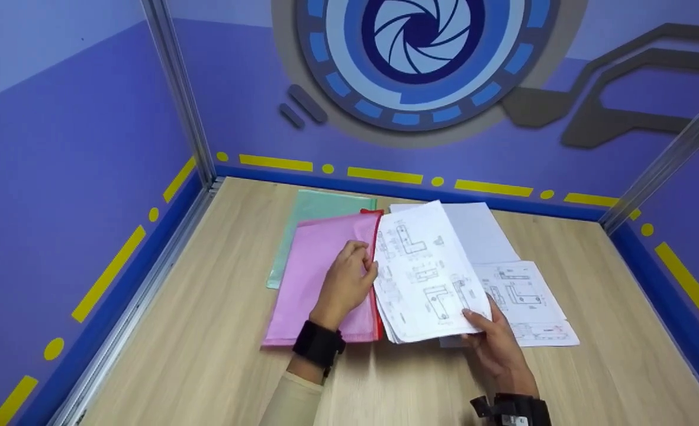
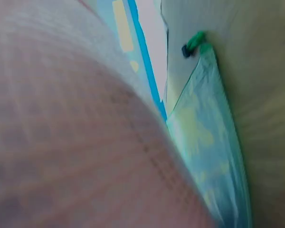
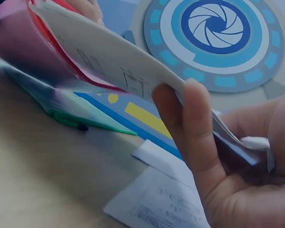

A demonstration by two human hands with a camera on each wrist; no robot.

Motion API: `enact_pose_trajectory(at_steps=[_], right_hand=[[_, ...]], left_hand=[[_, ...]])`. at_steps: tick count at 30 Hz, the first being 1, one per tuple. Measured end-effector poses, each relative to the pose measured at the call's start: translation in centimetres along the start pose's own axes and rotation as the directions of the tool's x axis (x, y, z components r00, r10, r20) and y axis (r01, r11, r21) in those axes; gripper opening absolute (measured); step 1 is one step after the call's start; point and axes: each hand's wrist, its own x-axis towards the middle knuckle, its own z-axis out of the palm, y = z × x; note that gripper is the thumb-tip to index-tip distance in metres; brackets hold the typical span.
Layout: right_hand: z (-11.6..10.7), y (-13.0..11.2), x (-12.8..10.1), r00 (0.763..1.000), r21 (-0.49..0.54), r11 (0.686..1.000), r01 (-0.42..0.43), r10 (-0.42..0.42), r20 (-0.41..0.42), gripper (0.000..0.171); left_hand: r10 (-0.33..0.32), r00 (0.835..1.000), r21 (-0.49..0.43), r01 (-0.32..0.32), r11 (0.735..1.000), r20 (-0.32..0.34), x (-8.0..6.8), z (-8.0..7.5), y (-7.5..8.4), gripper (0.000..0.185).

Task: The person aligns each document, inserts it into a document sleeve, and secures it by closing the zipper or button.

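A pink zip pouch (image 1: 319,278) with a red zipper edge lies on the wooden table (image 1: 207,355). My left hand (image 1: 358,263) grips its open right edge, fingers curled. A stack of printed drawing sheets (image 1: 423,272) is pinched at its near corner by my right hand (image 1: 479,319), and its left edge sits at the pouch's mouth. In the right wrist view my thumb (image 3: 194,128) presses on the stack (image 3: 109,54), whose far end goes into the pink pouch (image 3: 23,45). The left wrist view is blurred, mostly filled by the pink pouch (image 2: 61,133).
A green zip pouch (image 1: 319,210) lies under and behind the pink one; its green zipper pull (image 2: 194,40) shows in the left wrist view. Loose drawing sheets (image 1: 527,299) and a blank sheet (image 1: 482,231) lie right of the stack. Purple walls enclose the table.
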Motion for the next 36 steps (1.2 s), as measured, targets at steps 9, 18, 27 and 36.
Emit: enact_pose_trajectory(at_steps=[9, 18, 27, 36], right_hand=[[1.3, 0.2, 0.2, 1.000, -0.037, 0.999, -0.002, 0.002, -0.005, 0.066], [1.4, 0.2, 0.1, 0.999, -0.047, 0.999, 0.022, -0.024, -0.045, 0.063], [1.3, 0.4, 0.1, 0.996, 0.022, 1.000, -0.014, 0.016, -0.093, 0.060], [2.2, 1.0, 0.1, 0.987, 0.197, 0.978, -0.066, 0.093, -0.132, 0.024]], left_hand=[[-0.055, 0.998, 0.089, 0.057, 0.994, -0.020, -0.5, 2.0, 1.0, 0.025], [-0.075, 0.997, 0.185, 0.074, 0.980, -0.003, -0.8, 2.4, 1.4, 0.026], [-0.079, 0.992, 0.213, 0.056, 0.976, 0.100, -1.3, 3.3, 2.0, 0.023], [-0.173, 0.979, 0.195, 0.149, 0.969, 0.110, -1.6, 3.4, 2.4, 0.035]])
